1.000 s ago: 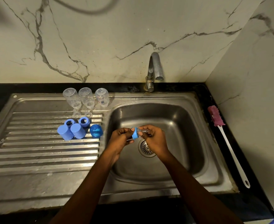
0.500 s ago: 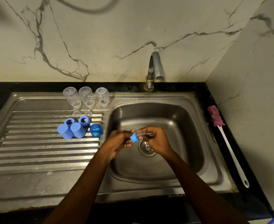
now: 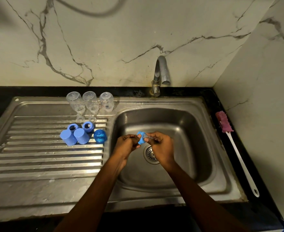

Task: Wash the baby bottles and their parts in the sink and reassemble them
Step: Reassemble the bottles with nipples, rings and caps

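Head view: left hand [image 3: 127,144] pinches the blue collar ring [image 3: 140,137] while right hand [image 3: 160,148] grips the clear teat [image 3: 147,137], both over the sink basin [image 3: 196,131] above the drain; looks like reassembly, seating teat into ring. Next probably needs a firm pull-through, then a bottle [image 3: 106,102] from the drainboard [image 3: 37,156]. Steel sink, tap [image 3: 160,72] not running, marble-look wall, brush [image 3: 235,148] on the black counter at right.

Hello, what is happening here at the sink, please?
A person holds a blue collar ring with a clear teat over the sink basin, left hand and right hand both gripping it. Three clear bottles stand inverted on the drainboard beside blue caps. The tap appears off.
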